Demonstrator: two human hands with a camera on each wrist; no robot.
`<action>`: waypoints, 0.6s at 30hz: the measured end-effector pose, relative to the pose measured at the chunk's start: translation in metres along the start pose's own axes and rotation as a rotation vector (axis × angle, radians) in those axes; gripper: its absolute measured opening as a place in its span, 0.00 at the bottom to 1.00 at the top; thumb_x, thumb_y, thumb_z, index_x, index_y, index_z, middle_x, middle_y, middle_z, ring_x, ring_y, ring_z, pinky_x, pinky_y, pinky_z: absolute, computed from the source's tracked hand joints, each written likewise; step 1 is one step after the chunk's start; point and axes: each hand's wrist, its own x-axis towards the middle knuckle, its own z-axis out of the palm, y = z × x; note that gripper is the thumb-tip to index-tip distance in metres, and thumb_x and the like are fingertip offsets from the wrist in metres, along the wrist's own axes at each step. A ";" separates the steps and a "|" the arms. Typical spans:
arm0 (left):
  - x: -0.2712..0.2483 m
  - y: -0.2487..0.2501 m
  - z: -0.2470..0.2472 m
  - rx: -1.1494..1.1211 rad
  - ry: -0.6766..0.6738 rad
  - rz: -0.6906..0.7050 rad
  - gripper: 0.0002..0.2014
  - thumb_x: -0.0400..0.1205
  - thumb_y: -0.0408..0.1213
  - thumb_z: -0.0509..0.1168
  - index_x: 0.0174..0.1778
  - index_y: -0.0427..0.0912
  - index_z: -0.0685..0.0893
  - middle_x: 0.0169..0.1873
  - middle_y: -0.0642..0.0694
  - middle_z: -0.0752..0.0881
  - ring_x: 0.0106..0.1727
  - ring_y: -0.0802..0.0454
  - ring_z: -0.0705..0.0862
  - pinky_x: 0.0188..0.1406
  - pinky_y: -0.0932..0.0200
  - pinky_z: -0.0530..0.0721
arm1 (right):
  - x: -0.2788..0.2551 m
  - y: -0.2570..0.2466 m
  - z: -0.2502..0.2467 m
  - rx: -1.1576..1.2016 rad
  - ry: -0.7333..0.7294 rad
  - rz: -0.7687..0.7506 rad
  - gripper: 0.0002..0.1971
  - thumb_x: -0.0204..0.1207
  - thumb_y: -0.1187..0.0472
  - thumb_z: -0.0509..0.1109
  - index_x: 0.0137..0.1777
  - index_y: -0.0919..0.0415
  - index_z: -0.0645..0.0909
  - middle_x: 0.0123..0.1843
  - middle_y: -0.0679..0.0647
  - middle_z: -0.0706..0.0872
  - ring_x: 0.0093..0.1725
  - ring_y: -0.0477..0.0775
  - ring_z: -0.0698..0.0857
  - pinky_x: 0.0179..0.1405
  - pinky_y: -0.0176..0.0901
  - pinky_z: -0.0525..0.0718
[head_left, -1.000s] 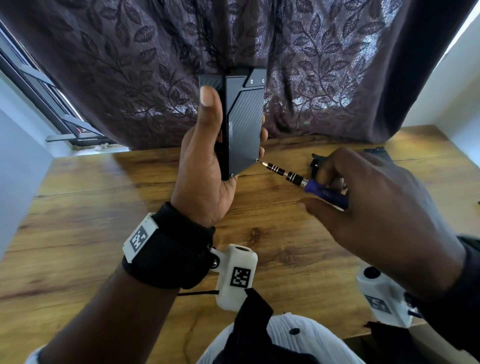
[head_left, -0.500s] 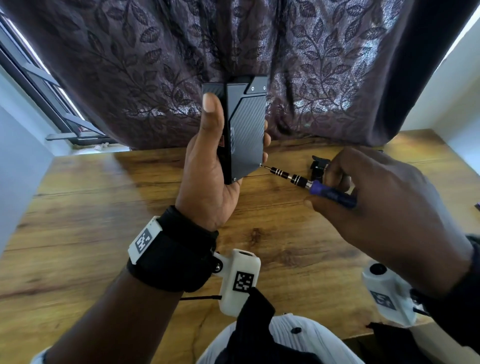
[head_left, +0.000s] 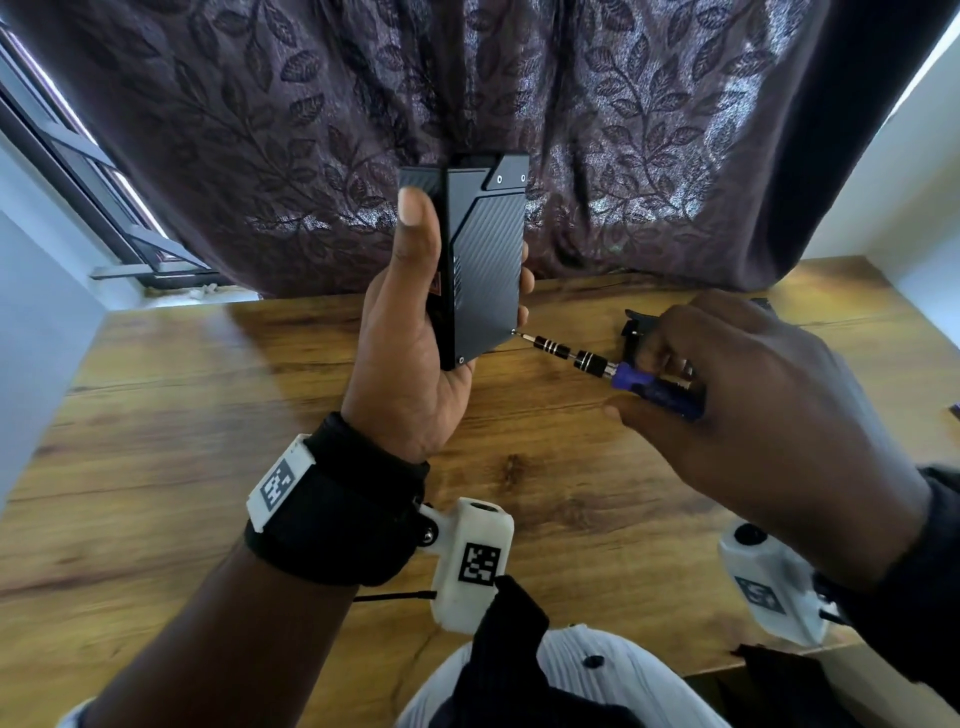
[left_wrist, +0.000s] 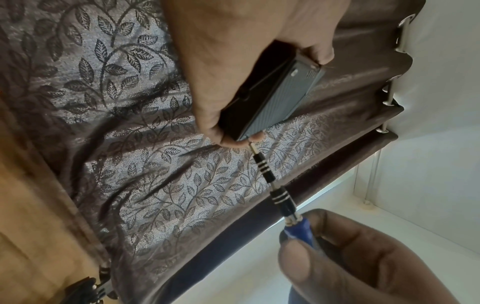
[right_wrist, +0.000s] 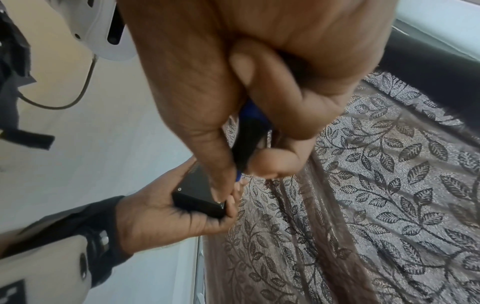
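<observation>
My left hand (head_left: 415, 332) holds a black box-shaped device (head_left: 485, 260) upright above the table, thumb along its near face and fingers wrapped behind. The device (left_wrist: 272, 96) has a ribbed dark panel and small screws at its corners. My right hand (head_left: 753, 405) grips a precision screwdriver (head_left: 613, 369) by its blue handle. Its black shaft with silver rings points left, and the tip touches a screw at the device's lower right corner. In the left wrist view the screwdriver (left_wrist: 275, 191) runs up into that corner. In the right wrist view my fingers (right_wrist: 272, 115) hide most of the handle.
A wooden table (head_left: 208, 426) lies under both hands. A dark leaf-patterned curtain (head_left: 623, 130) hangs at its far edge. A small black object (head_left: 636, 325) lies on the table behind my right hand. A window frame (head_left: 78, 171) is at the left, white walls on both sides.
Both hands have shifted slightly, with the device held a little lower and the right hand drawn a bit rightward. The screwdriver tip has stayed on the lower right corner screw.
</observation>
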 end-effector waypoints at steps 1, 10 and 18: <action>0.000 0.000 0.000 -0.001 -0.003 0.003 0.41 0.79 0.64 0.59 0.76 0.32 0.77 0.57 0.32 0.84 0.55 0.38 0.85 0.52 0.45 0.85 | -0.001 0.001 0.001 -0.012 0.017 -0.016 0.15 0.68 0.43 0.76 0.43 0.52 0.80 0.41 0.43 0.77 0.33 0.50 0.75 0.29 0.31 0.66; -0.001 0.002 -0.001 -0.005 0.006 0.009 0.41 0.79 0.63 0.57 0.76 0.31 0.77 0.57 0.32 0.84 0.55 0.37 0.84 0.52 0.45 0.85 | -0.003 0.004 0.007 0.035 0.072 -0.092 0.21 0.86 0.43 0.59 0.33 0.49 0.78 0.30 0.41 0.73 0.28 0.47 0.75 0.22 0.42 0.72; -0.003 -0.004 -0.001 -0.004 0.044 -0.018 0.41 0.84 0.66 0.53 0.77 0.30 0.76 0.57 0.33 0.84 0.56 0.38 0.85 0.54 0.45 0.85 | -0.003 0.001 0.005 0.018 0.017 0.003 0.12 0.69 0.45 0.75 0.45 0.49 0.78 0.42 0.43 0.81 0.34 0.52 0.81 0.31 0.31 0.71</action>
